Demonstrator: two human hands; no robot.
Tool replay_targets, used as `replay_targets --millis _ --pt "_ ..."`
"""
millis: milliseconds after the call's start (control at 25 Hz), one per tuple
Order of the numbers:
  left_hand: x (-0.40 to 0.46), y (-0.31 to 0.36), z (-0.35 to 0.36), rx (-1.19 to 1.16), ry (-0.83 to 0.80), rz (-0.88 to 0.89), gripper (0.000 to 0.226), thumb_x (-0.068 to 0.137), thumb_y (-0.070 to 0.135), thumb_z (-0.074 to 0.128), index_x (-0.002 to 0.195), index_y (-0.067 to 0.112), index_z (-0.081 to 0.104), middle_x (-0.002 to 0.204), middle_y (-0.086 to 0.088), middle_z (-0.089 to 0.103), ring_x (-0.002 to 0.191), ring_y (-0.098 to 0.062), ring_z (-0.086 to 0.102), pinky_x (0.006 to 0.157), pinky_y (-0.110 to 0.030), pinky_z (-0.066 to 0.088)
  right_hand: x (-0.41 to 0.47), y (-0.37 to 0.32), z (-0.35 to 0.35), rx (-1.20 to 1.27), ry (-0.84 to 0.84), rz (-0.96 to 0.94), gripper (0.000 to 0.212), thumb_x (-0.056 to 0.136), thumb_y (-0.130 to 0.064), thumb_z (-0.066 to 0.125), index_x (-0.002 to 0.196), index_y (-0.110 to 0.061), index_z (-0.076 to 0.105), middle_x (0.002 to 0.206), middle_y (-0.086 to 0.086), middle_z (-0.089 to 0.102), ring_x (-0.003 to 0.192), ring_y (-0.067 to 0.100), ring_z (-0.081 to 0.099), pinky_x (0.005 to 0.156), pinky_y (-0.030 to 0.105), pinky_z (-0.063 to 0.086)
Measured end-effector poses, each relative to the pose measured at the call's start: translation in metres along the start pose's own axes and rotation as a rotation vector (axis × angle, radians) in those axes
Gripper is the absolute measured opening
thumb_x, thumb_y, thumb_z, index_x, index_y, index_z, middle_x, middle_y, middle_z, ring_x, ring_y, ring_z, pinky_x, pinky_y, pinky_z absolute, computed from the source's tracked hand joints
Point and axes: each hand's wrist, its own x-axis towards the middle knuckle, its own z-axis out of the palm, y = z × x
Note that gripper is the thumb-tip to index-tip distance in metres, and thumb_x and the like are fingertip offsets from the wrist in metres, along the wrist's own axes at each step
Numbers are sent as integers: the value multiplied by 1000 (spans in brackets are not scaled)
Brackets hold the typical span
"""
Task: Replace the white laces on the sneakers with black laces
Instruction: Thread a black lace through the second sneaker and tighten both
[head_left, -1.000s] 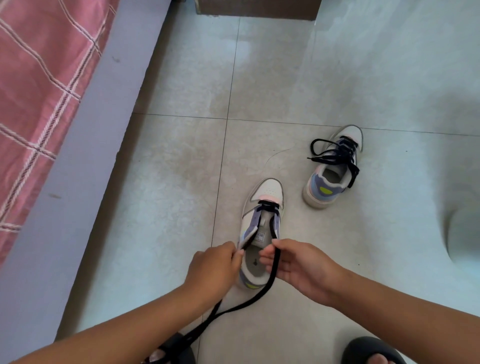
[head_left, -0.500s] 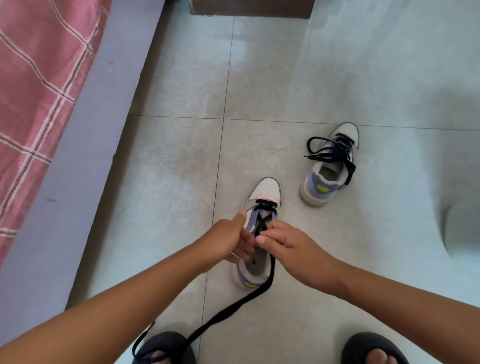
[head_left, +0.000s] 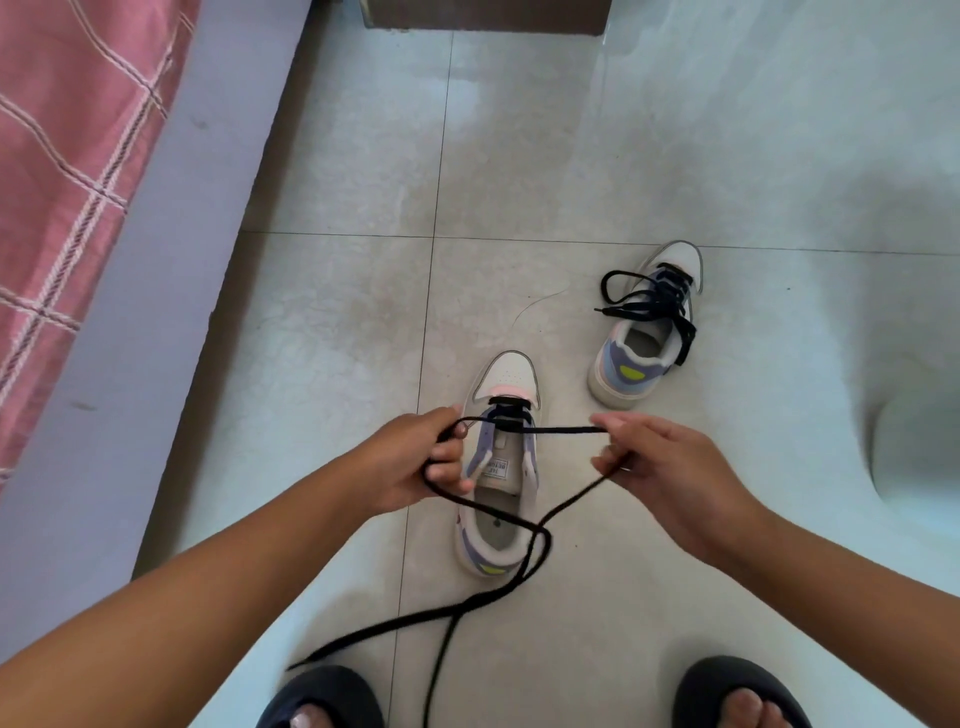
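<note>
A white and lilac sneaker (head_left: 506, 376) stands on the floor in front of me, toe pointing away. A black lace (head_left: 563, 429) runs through its lowest eyelets. My left hand (head_left: 415, 462) grips one side of the lace to the shoe's left. My right hand (head_left: 660, 465) pinches the other side to the shoe's right. The two loose ends cross over the heel and trail toward my feet. A second sneaker (head_left: 647, 338) stands farther right, fully laced in black with loose ends.
A bed with a pink checked cover (head_left: 67, 145) and a grey frame (head_left: 156, 291) runs along the left. A brown box (head_left: 483, 15) sits at the top edge. My feet in dark slippers (head_left: 322, 699) are at the bottom. The floor is pale tile.
Both hands have moved apart from the middle of the shoe to its sides, drawing the black lace out taut across the lowest eyelets. The loose ends now cross over the heel.
</note>
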Motion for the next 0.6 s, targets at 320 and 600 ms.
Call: replay_targets --millis 320,600 --pt "-4 7 -81 634 26 -168 27 93 31 57 83 6 62 60 -3 40 50 -15 38 58 -31 49 42 11 -102 -1075 -136 151 23 91 -26 60 76 -10 68 53 -9 49 47 6 39 46 17 33" --pt "28 7 -24 1128 213 168 29 96 39 46 95 12 59 91 -1 63 86 -18 60 75 -29 44 68 8 3 -1185 -289 -163 16 93 -33 56 98 -19 61 95 -6 61 92 13 55 78 22 39"
